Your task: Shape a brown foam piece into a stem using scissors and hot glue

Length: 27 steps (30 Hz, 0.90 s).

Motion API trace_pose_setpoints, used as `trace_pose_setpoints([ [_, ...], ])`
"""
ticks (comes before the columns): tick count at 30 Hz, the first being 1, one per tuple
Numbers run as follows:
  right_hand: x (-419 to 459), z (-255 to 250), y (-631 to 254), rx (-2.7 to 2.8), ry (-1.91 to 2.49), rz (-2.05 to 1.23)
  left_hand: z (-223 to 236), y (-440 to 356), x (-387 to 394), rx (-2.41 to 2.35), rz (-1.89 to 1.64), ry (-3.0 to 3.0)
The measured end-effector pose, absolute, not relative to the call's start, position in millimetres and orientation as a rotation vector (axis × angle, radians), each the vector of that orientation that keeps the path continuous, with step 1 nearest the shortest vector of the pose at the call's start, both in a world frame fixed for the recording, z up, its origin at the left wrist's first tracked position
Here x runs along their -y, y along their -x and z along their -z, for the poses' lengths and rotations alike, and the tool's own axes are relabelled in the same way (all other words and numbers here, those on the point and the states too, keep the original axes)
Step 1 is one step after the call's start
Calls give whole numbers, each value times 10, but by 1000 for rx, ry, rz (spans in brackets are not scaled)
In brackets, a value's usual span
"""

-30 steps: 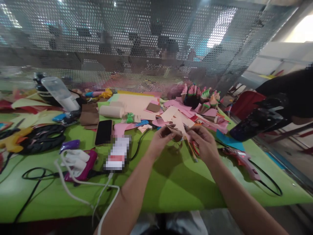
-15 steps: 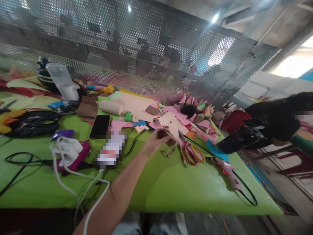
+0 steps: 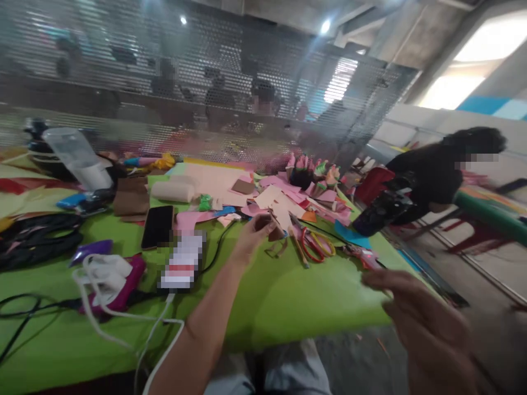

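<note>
My left hand (image 3: 257, 233) pinches a small brown piece of craft sheet (image 3: 276, 233) above the green table, close to the paper scraps. A loose thin brown strip (image 3: 276, 251) lies just below it. My right hand (image 3: 415, 304), blurred, is over the table's right edge with its fingers stretched towards a pink glue gun (image 3: 368, 259). I see a gap between its thumb and fingers, with nothing held. Between the two hands lie scissors (image 3: 309, 247) with red and yellow handles, and a thin brush-like stick (image 3: 300, 253) beside them.
Pink and cream sheets (image 3: 272, 198) cover the table's back. To the left are a black phone (image 3: 158, 226), a lit phone (image 3: 184, 263) on a white cable, a magenta power strip (image 3: 123, 291) and a clear bottle (image 3: 78, 156). A person (image 3: 432, 170) sits at the right.
My right hand has come into view from the right, near the glue gun. My left hand keeps the brown piece in about the same place. The camera view has turned slightly right.
</note>
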State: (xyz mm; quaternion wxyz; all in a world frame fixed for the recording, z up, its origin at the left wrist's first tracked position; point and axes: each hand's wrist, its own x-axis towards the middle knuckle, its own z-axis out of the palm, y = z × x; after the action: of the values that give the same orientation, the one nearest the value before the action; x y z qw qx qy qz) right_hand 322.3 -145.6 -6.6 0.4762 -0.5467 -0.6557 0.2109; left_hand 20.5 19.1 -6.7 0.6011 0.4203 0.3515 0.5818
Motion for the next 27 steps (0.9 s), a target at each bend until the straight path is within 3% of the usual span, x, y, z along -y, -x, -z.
trace_pose_setpoints([
  [4,852,-196,-3432,1485,1560,-211,49,-200,-214,-821,-1370,-982],
  [11,701,266,-4111,1514,1999,-42,58,-176,-241,-866,-1323,-997],
  [17,567,249,-3986,1532,2108,-280,27,-175,-187,-857,-1305,-993],
  [27,589,-58,-3904,921,1798,-860,61,-195,-181,-801,-1259,-1031],
])
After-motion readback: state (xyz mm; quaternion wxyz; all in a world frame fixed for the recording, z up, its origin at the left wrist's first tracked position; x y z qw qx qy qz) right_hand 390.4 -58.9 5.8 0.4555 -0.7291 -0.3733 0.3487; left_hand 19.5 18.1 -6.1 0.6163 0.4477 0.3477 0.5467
